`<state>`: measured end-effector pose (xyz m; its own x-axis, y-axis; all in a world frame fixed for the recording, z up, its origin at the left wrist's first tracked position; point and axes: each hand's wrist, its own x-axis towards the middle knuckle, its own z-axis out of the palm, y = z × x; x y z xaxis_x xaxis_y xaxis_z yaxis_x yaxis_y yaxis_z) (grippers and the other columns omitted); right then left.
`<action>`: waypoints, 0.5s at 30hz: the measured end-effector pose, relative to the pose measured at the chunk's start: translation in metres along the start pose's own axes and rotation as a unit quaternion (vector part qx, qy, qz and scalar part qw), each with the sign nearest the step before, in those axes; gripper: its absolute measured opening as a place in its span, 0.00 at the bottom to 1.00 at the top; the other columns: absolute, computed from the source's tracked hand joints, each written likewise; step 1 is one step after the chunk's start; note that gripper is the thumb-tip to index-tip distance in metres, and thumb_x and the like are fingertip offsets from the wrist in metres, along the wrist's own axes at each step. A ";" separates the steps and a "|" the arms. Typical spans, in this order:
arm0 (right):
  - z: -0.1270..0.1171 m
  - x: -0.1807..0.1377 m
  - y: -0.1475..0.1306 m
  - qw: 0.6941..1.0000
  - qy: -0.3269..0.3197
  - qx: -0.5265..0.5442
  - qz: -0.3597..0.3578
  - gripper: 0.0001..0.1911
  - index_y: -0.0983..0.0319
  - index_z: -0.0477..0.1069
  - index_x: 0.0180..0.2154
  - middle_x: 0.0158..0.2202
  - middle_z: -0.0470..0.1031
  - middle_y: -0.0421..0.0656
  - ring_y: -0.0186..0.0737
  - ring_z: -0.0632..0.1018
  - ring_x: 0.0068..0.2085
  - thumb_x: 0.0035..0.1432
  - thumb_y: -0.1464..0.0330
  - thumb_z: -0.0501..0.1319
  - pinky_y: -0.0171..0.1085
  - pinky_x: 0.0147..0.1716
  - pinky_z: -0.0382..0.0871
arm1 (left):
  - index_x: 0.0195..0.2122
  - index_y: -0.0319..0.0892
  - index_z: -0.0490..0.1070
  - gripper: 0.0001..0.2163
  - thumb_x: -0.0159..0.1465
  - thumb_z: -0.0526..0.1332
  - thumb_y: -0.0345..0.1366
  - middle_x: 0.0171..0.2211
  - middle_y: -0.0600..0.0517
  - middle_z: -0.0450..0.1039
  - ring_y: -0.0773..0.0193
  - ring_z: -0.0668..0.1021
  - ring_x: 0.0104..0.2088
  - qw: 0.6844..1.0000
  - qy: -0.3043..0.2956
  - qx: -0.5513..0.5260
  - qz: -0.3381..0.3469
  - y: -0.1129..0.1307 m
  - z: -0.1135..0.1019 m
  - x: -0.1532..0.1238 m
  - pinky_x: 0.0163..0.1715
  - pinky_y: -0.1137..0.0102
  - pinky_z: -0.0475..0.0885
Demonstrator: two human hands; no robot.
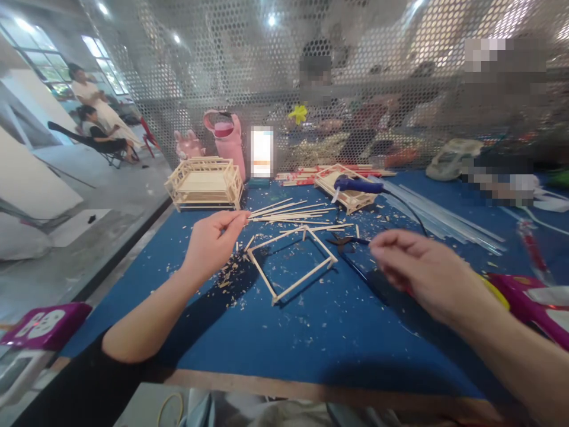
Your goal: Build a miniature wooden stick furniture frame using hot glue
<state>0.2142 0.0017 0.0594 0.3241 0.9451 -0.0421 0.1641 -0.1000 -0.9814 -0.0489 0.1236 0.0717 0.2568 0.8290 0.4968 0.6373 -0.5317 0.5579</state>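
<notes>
The left hand has thumb and fingers pinched together on the near ends of several thin wooden sticks, which fan out to the right just above the bench. The right hand has its fingers closed on a blue handle of the cutters, whose metal jaws point left. A four-sided wooden frame with short corner posts lies on the bench between the hands, touched by neither. Wood chips are scattered around it. Behind stand a railed wooden model and a second model, with a blue glue gun at the latter.
</notes>
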 end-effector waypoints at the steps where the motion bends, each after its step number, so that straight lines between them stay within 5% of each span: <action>1: -0.005 0.008 -0.005 0.999 0.035 0.004 -0.035 0.10 0.60 0.67 0.27 0.14 0.62 0.32 0.27 0.62 0.16 0.44 0.62 0.64 0.29 0.14 0.54 | 0.35 0.42 0.78 0.11 0.60 0.57 0.39 0.35 0.51 0.80 0.61 0.79 0.38 1.000 0.009 -0.006 0.003 0.005 0.001 0.000 0.39 0.70 0.72; 4: -0.003 0.017 -0.015 0.982 0.126 -0.016 -0.139 0.06 0.59 0.68 0.27 0.16 0.64 0.35 0.29 0.63 0.17 0.48 0.64 0.62 0.30 0.16 0.56 | 0.29 0.43 0.79 0.06 0.56 0.64 0.38 0.29 0.53 0.80 0.64 0.79 0.29 0.999 0.029 -0.025 0.025 0.026 0.003 -0.007 0.30 0.73 0.72; 6: 0.010 0.010 -0.016 0.971 0.129 -0.046 -0.197 0.05 0.60 0.68 0.28 0.18 0.66 0.36 0.30 0.64 0.19 0.51 0.64 0.60 0.31 0.18 0.58 | 0.25 0.43 0.77 0.05 0.55 0.65 0.37 0.25 0.55 0.79 0.68 0.76 0.23 0.996 0.025 -0.027 0.080 0.043 0.004 -0.013 0.24 0.75 0.70; 11: 0.044 -0.014 -0.015 0.972 -0.105 -0.054 -0.202 0.12 0.62 0.71 0.34 0.20 0.69 0.37 0.30 0.67 0.20 0.58 0.61 0.55 0.30 0.18 0.61 | 0.19 0.40 0.70 0.14 0.57 0.65 0.43 0.18 0.56 0.71 0.72 0.70 0.19 0.961 -0.034 0.020 0.275 0.075 0.011 -0.014 0.20 0.76 0.63; 15: 0.048 -0.009 -0.010 0.973 -0.166 0.015 -0.158 0.15 0.63 0.74 0.32 0.22 0.73 0.39 0.30 0.72 0.22 0.57 0.58 0.57 0.30 0.21 0.66 | 0.20 0.40 0.66 0.17 0.63 0.58 0.44 0.18 0.55 0.68 0.71 0.69 0.20 0.929 -0.053 0.082 0.356 0.077 0.018 -0.010 0.20 0.75 0.60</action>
<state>0.1644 0.0089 0.0610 -0.0575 0.9763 0.2086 0.1771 0.2156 -0.9603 0.0109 0.0775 0.0975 0.7205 0.2936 0.6282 0.3776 -0.9260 -0.0004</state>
